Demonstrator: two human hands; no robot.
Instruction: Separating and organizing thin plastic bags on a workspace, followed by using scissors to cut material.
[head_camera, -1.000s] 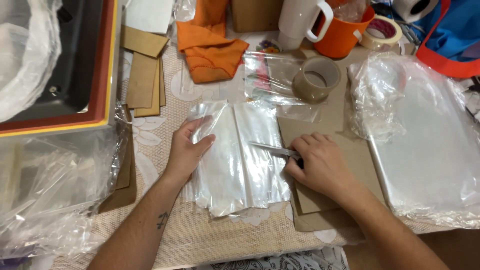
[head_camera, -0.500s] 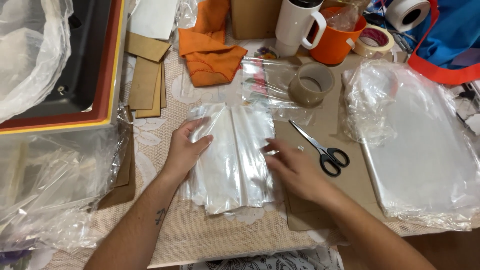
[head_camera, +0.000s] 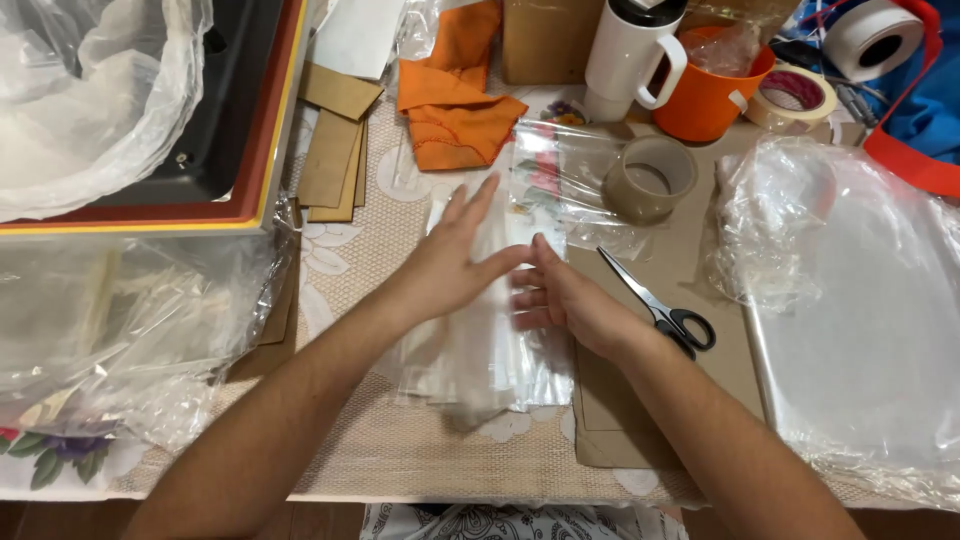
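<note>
Across the table (head_camera: 380, 460), with its woven floral cloth, clutter crowds every edge. Centre lies a stack of clear plastic sheets (head_camera: 480, 350), seemingly pressed flat: the left hand (head_camera: 455, 265) rests on it, fingers spread, gripping nothing; the right hand (head_camera: 565, 300) touches its edge, loosely open. Scissors (head_camera: 660, 305) lie just beside, a tape roll (head_camera: 650, 180) beyond.

Brown cardboard box (head_camera: 545, 40) at table's far edge; clear plastic bags (head_camera: 480, 350) centre.
</note>
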